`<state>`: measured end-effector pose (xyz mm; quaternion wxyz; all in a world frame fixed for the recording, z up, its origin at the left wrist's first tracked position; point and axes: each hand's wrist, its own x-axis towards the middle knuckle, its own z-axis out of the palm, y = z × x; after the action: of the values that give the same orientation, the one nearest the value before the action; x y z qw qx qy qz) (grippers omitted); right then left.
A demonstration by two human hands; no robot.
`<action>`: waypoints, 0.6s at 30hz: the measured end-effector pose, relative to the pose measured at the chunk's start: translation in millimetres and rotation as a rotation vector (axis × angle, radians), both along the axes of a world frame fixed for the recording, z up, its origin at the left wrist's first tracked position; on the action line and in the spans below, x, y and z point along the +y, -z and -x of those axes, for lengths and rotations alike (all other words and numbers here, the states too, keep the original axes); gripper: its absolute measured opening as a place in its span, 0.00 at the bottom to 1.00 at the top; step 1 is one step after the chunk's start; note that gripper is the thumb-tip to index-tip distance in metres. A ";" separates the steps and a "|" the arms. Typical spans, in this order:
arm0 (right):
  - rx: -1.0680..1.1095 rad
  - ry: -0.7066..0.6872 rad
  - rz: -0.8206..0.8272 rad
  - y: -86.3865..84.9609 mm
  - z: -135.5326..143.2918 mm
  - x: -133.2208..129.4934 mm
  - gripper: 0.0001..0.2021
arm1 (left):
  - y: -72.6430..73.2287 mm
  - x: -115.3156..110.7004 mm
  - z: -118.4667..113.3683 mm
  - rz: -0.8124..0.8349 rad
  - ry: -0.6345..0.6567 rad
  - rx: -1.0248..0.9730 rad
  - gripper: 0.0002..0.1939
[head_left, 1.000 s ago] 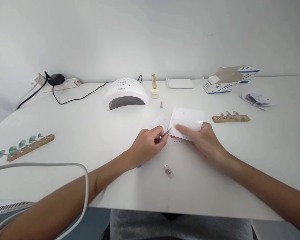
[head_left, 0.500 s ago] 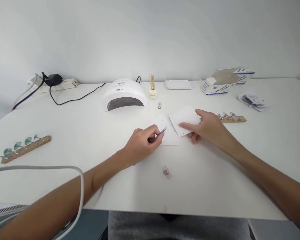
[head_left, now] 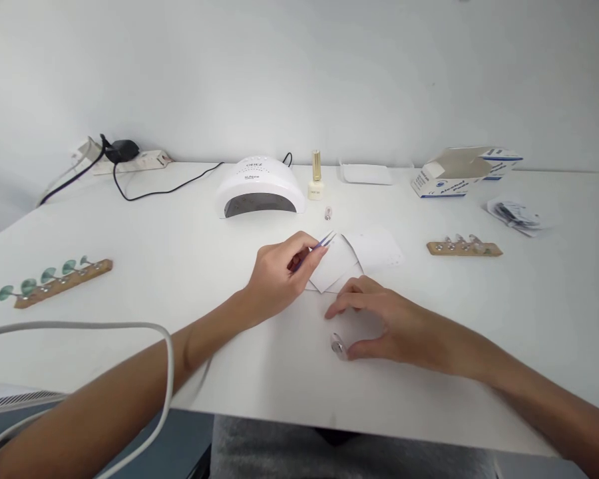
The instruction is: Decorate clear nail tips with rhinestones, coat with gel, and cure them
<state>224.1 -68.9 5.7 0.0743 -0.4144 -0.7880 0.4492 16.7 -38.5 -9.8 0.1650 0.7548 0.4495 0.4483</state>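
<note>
Pinched in my left hand (head_left: 282,273) are blue tweezers (head_left: 324,241), their silvery tips spread over the white paper sheets (head_left: 332,266). My right hand (head_left: 374,316) is open, thumb and fingers apart around a small clear nail-shaped piece (head_left: 338,346) with a silvery spot; the thumb tip is at its right edge. Another sheet (head_left: 374,249) lies behind the right hand, partly over the others. A second small clear piece (head_left: 328,213) rests farther back, in front of a bottle with a gold cap (head_left: 316,186).
A white lamp (head_left: 260,189) stands at the back. Wooden strips with green pieces (head_left: 64,283) and clear pieces (head_left: 464,249) lie left and right. An open box (head_left: 449,179), packets (head_left: 514,214) and a power strip (head_left: 152,159) are behind. A white cable (head_left: 167,372) crosses my left forearm.
My right hand has let go of the white sheet and moved down and toward me, to the near clear piece. The sheet now lies on the table. The whole view has shifted slightly.
</note>
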 end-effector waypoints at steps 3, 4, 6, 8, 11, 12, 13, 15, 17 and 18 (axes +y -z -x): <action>0.067 -0.015 -0.040 7.1 7.7 -3.6 0.15 | -1.0 0.0 -0.6 0.015 0.010 0.004 0.10; 0.092 -0.025 -0.061 8.9 9.5 -3.9 0.13 | -1.0 -0.1 -0.8 0.031 0.013 0.006 0.10; 0.130 -0.035 -0.096 11.4 11.9 -4.1 0.06 | -0.7 -0.5 -1.0 0.056 0.017 0.008 0.10; 0.156 -0.022 -0.099 11.8 12.8 -3.5 0.03 | -0.2 -0.6 -0.7 0.056 0.019 0.004 0.10; 0.223 0.048 -0.053 9.3 10.7 -0.2 0.03 | 0.4 -0.8 0.0 0.038 0.016 0.006 0.10; 0.249 0.086 -0.042 8.3 9.3 2.0 0.03 | 0.5 -0.9 0.0 0.029 0.014 0.008 0.10; 0.269 0.134 -0.043 7.6 7.5 4.8 0.03 | 0.5 -1.2 -0.1 0.017 0.014 0.011 0.10; 0.287 0.257 -0.091 8.2 3.4 12.0 0.02 | 0.4 -2.2 -0.9 0.003 0.018 0.014 0.10; 0.293 0.393 -0.187 12.0 -0.9 20.6 0.03 | 0.3 -3.7 -2.4 0.029 0.035 0.021 0.09; 0.303 0.450 -0.238 14.9 -2.9 24.9 0.03 | 0.3 -4.6 -3.4 0.055 0.047 0.029 0.10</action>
<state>227.0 -44.0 -9.2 0.3369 -0.4952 -0.7033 0.3828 20.1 -43.0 -10.0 0.1896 0.7669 0.4459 0.4208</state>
